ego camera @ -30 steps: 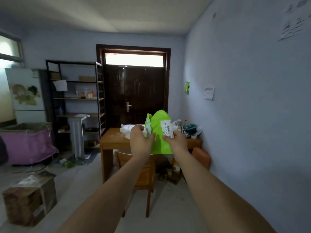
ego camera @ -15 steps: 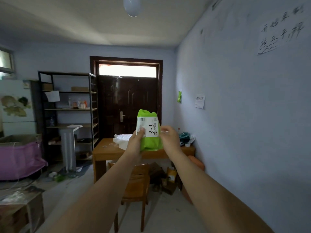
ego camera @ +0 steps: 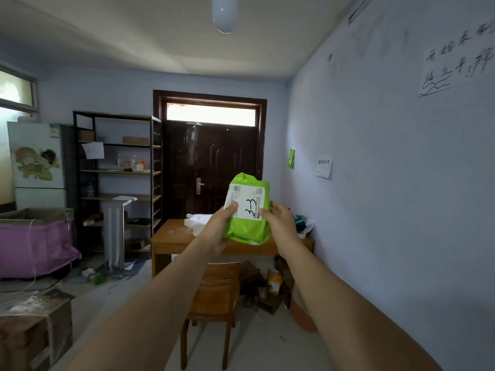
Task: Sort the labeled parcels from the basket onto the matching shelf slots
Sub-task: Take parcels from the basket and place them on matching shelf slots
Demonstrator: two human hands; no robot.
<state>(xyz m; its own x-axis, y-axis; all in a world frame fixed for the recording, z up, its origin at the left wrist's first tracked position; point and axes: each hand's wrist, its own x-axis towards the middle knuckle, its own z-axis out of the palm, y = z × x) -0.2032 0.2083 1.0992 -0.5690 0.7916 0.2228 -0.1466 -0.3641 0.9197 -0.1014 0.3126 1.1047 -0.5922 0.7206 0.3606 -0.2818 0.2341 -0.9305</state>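
Observation:
A bright green parcel bag (ego camera: 247,228) is held up in front of me at arm's length, its white label marked "3-3" facing me. My left hand (ego camera: 221,227) grips its left side, thumb on the label. My right hand (ego camera: 280,223) holds its right edge, fingers touching the label. A black metal shelf unit (ego camera: 117,180) with wooden boards stands at the far left wall beside the door; a few boxes and bottles sit on it. The purple-lined basket (ego camera: 34,247) stands at the left.
A wooden table (ego camera: 184,241) with white items and a chair (ego camera: 214,303) stand straight ahead, under my hands. Boxes lie under the table. A cardboard box (ego camera: 34,330) sits low left. A grey pedestal (ego camera: 113,231) stands before the shelf. A dark door (ego camera: 211,170) closes the far wall.
The parcel has been turned so its label with "3-3" faces me squarely. My head has tilted up a little, so the room sits lower in view.

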